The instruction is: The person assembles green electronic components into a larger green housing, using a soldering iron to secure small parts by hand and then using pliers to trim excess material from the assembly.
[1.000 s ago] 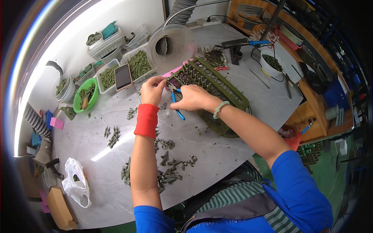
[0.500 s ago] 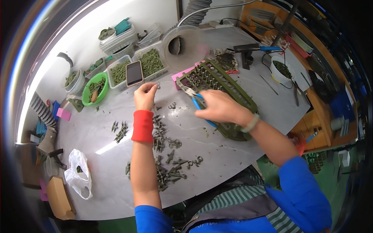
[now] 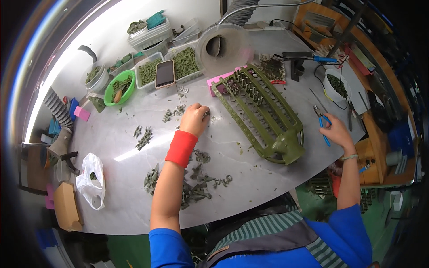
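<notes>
My left hand (image 3: 195, 119), a red band on its wrist, is closed over the table with a small dark piece between the fingertips; its shape is mostly hidden. Small grey-green ring-like pieces (image 3: 172, 114) lie just beside it. At the right, my right hand (image 3: 338, 132) is wrapped round the blue handles of a pair of cutting pliers (image 3: 322, 121), jaws pointing away from me. Between my hands lies a long olive-green frame (image 3: 255, 127) with rows of round slots and several ring parts at its far end. That end rests on a pink block (image 3: 214, 87).
Piles of grey-green pointed pieces (image 3: 196, 190) lie near my left forearm. Tubs of green parts (image 3: 185, 62), a phone (image 3: 165, 73) and a green basket (image 3: 119, 87) stand at the back. A clear duct hood (image 3: 232, 49) is behind the frame; a white bucket (image 3: 335, 85) stands right.
My right hand has carried the pliers away from the frame to the right side of the table. My left hand has shifted slightly right. The view has turned a little.
</notes>
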{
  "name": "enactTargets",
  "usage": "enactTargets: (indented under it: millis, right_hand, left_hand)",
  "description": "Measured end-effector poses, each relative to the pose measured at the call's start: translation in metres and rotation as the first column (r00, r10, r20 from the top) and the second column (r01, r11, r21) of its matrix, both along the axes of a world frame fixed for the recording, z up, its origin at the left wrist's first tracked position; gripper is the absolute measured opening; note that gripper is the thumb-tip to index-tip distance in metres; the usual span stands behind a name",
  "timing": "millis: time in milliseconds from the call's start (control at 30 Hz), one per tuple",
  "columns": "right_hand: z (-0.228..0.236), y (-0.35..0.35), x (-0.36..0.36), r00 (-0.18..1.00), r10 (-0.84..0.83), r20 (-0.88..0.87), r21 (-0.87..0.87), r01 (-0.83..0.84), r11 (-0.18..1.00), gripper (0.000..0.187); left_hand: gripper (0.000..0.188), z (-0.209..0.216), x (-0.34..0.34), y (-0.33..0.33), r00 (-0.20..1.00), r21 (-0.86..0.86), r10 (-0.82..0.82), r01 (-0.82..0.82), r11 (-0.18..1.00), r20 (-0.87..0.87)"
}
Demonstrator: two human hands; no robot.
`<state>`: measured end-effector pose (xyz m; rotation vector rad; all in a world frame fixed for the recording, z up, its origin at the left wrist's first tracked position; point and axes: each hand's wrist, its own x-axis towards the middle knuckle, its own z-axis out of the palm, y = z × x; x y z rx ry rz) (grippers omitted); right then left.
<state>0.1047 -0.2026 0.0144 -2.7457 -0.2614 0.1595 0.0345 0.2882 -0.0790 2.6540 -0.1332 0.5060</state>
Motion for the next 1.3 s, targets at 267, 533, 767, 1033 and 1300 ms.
enactTargets:
  millis: [267, 533, 767, 1033, 1300]
  right_hand:
    - [-0.062, -0.035, 0.017, 0.936, 0.293, 0.195, -0.148, -0.267, 0.952, 0.063]
    - [-0.029, -0.045, 0.193, 0.982, -0.070, -0.173, 0.964, 0.184, 0.194, 0.026]
    - [-0.024, -0.056, 0.290, 0.889, 0.000, -0.457, 0.873, 0.448, -0.194, 0.038]
    - [-0.011, -0.051, 0.294, 0.932, 0.132, -0.338, 0.936, 0.348, -0.056, 0.029]
    - [0.034, -0.065, 0.200, 0.976, 0.165, -0.142, 0.983, 0.159, -0.097, 0.035]
  left_hand:
    - [0.019, -0.013, -0.008, 0.039, 0.974, -0.151, 0.191, -0.172, 0.973, 0.122]
    - [0.023, -0.004, -0.041, 0.079, 0.916, -0.156, 0.391, -0.375, 0.914, 0.091]
    - [0.014, 0.025, -0.070, 0.047, 0.945, -0.222, 0.322, -0.328, 0.918, -0.067]
    - [0.017, -0.007, -0.043, 0.067, 0.922, 0.044, 0.359, -0.368, 0.929, 0.146]
    - [0.026, 0.024, -0.046, 0.050, 0.884, -0.224, 0.272, -0.374, 0.900, -0.380]
